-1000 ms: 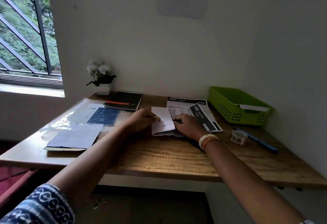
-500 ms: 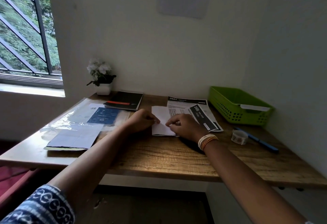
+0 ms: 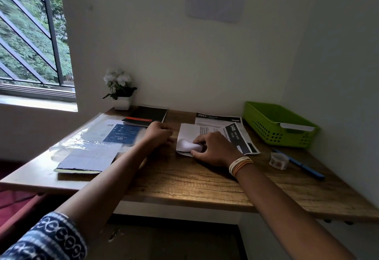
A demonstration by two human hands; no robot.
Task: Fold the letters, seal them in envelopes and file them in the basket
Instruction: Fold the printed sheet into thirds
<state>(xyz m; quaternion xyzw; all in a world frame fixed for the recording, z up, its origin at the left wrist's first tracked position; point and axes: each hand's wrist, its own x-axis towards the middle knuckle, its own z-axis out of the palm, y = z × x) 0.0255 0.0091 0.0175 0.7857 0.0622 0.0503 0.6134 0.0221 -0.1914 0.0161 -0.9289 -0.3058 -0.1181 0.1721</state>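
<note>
Right hand (image 3: 215,149) pinches the letter (image 3: 188,136) — left hand (image 3: 159,133) curled, empty — beside printed sheets (image 3: 221,122), green basket (image 3: 276,124).

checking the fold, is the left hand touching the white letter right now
Apart. The head view shows the left hand curled on the desk, bare wood between it and the white letter; only the right hand grips the paper.
</note>
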